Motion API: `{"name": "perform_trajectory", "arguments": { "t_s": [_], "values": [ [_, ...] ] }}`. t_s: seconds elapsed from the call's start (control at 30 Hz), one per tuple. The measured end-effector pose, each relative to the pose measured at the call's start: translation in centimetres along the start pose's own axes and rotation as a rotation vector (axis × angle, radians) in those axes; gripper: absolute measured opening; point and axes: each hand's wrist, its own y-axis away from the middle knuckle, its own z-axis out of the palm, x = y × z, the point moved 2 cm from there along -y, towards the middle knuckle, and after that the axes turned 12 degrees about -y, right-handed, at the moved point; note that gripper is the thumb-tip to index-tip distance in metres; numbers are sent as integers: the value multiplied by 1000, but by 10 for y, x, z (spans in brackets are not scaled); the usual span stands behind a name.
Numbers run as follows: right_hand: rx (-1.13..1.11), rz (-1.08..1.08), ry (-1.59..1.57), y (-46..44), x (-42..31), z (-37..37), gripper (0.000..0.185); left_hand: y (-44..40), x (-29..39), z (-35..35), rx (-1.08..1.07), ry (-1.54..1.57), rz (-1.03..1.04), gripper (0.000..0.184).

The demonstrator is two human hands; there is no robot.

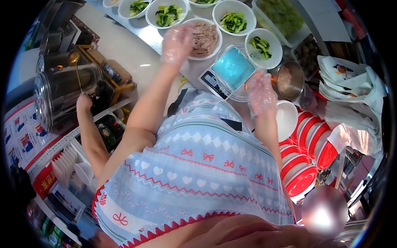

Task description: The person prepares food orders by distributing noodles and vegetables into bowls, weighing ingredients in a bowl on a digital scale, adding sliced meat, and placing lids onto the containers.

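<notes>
My left hand (pixel 177 44), in a clear plastic glove, is at the left rim of a white bowl of shredded meat (pixel 204 38). Its fingers are blurred, so their closure is unclear. My right hand (pixel 263 94), gloved the same way, has its fingers curled together beside a clear plastic container (pixel 242 96). Whatever they may hold is hidden. Between my hands, a square tray with a blue surface (pixel 233 67) rests over a digital scale (pixel 210 84). A white bowl of chopped greens (pixel 264 47) stands just beyond my right hand.
More bowls of greens (pixel 234 21) line the counter. A metal pot (pixel 289 80) and stacked red-and-white bowls (pixel 304 177) lie to the right, near white plastic bags (pixel 351 80). At left, another person's hand (pixel 84 102) holds a ladle (pixel 77 70) by a large metal pot (pixel 49 99).
</notes>
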Motion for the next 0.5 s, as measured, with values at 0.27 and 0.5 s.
{"name": "perform_trajectory", "arguments": {
  "t_s": [0.27,0.5],
  "values": [
    [-29,244,52,-23,34,-19,32,29,-101,34,-243,426,-711,31],
    [-22,183,340,-30,55,8,47,47,-106,42,-212,685,-853,22]
  ]
}}
